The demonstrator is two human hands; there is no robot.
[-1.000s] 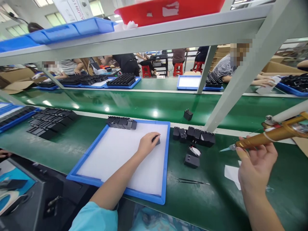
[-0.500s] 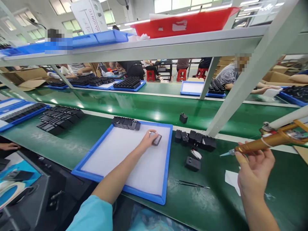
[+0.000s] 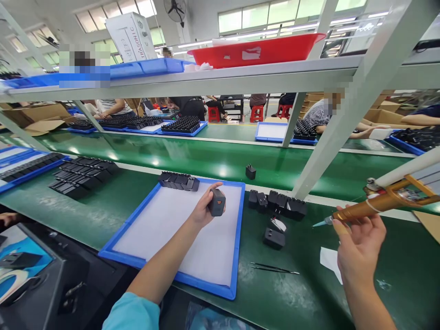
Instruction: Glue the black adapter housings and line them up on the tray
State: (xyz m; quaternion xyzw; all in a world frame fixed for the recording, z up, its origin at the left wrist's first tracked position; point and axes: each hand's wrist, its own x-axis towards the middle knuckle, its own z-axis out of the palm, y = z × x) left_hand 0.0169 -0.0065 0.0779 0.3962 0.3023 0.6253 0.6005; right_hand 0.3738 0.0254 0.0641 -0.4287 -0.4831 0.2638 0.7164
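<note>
In my left hand (image 3: 203, 209) is a black charger block (image 3: 217, 203), its face with a small orange port turned toward me. The hand is over a white-lined tray (image 3: 151, 224) with a blue rim. Several black chargers (image 3: 178, 181) stand in a row at the tray's back edge. My right hand (image 3: 360, 243) is wrapped round a gold-coloured dispensing gun (image 3: 366, 206) with a pale blue needle tip, which points left above the green bench. Left of that tip lie a single black charger (image 3: 274, 238) and a small white-and-dark part (image 3: 278, 224).
Black tweezers (image 3: 275, 268) and a white paper piece (image 3: 330, 262) lie on the bench. More chargers (image 3: 277, 204) line its back edge near a slanted grey post (image 3: 319, 151). Stacked black chargers (image 3: 82, 175) stand at left. A shelf with a red tray (image 3: 254, 54) crosses above.
My left hand has raised the charger slightly off the tray and turned it so its port face shows. My right hand still holds the dispensing gun in nearly the same place. The view has tilted up slightly.
</note>
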